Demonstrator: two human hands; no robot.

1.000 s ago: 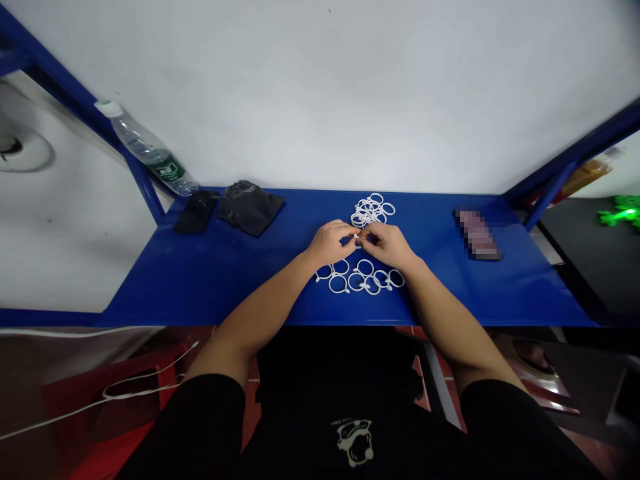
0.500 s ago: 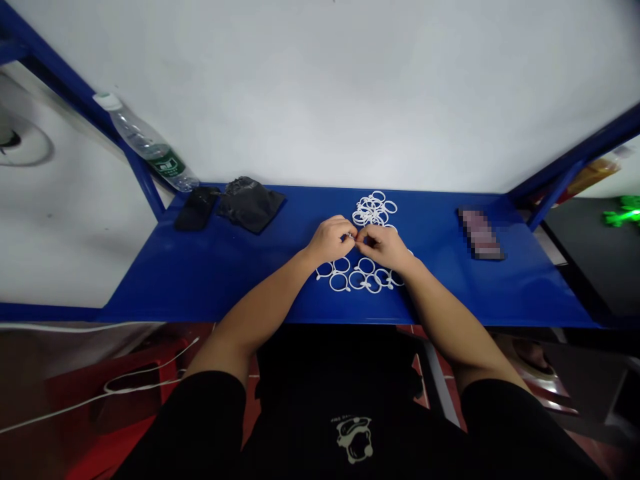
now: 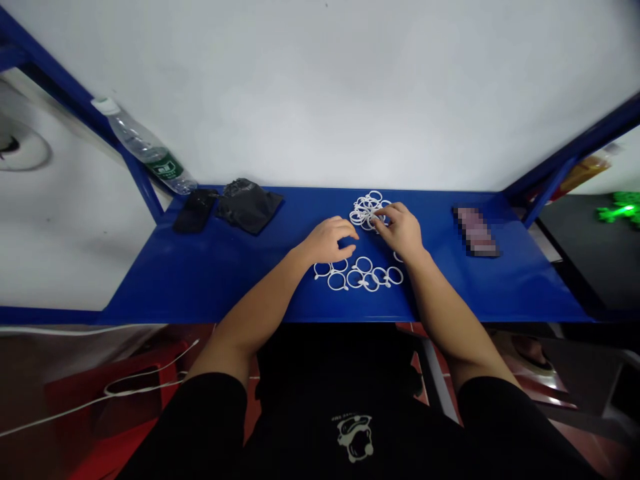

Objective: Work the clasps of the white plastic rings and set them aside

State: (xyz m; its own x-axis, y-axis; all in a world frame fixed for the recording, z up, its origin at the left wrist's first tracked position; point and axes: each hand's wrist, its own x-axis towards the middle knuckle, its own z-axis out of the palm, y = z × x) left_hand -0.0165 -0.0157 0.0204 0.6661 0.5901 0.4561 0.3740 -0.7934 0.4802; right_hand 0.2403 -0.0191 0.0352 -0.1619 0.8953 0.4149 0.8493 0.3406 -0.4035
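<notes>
A heap of white rings with small tabs, like curtain rings (image 3: 367,205), lies at the back of the blue table (image 3: 280,280). My right hand (image 3: 403,230) reaches over the heap's right side, thumb and forefinger slightly apart at the rings. Whether the fingertips touch a ring is hard to make out. To the left, my left hand (image 3: 330,240) hovers with thumb and fingers apart and nothing between them. Nearer me, several more rings (image 3: 363,265) are spread in a loose row, some overlapping. One ring is partly hidden by my right wrist.
A black pouch (image 3: 249,205) and a dark flat object (image 3: 195,211) lie at the table's back left. Behind them a clear bottle (image 3: 145,147) leans on the blue frame. A blurred-out flat object (image 3: 476,231) lies to the right. The white wall (image 3: 320,100) borders the back edge.
My hands were together at the fingertips over the table; now they are apart. The right has moved up and right to the heap, while the left has stayed near its place and opened.
</notes>
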